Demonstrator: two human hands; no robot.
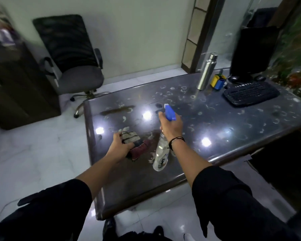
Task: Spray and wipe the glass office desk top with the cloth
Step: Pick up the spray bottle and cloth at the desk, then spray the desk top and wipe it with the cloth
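The glass desk top (pixel 215 119) fills the middle of the view, dark and glossy, flecked with pale curled smears and droplets and carrying four bright reflections of ceiling lights. Its far right end runs out of frame.

Over the desk's near-left part the left hand (pixel 119 146) holds a bunched cloth (pixel 134 145), striped grey and dark red, fingers curled round its left side with the thumb across the near edge. The cloth sits low on the glass, though blur hides whether it fully touches. Just right of the cloth the right hand (pixel 171 126) is wrapped round the neck of a clear spray bottle (pixel 161 153); the blue trigger head (pixel 169 113) pokes out above the knuckles and points toward the desk's far side. The index finger is hidden behind the head, so whether it presses the trigger cannot be told. The bottle's body hangs under the wrist, and its label is too blurred to read. A dark cord bracelet (pixel 176 140) circles that wrist.

At the desk's far right stand a steel flask (pixel 206 73), a yellow and blue pen holder (pixel 219 81), a black keyboard (pixel 250 93), a mouse (pixel 260 78) and a dark monitor (pixel 254 51), whose top is smeared by motion. Beyond the desk's far-left corner a grey office chair (pixel 73 61) stands on the pale floor, and left of that a dark cabinet (pixel 19 84), its contents unreadable.
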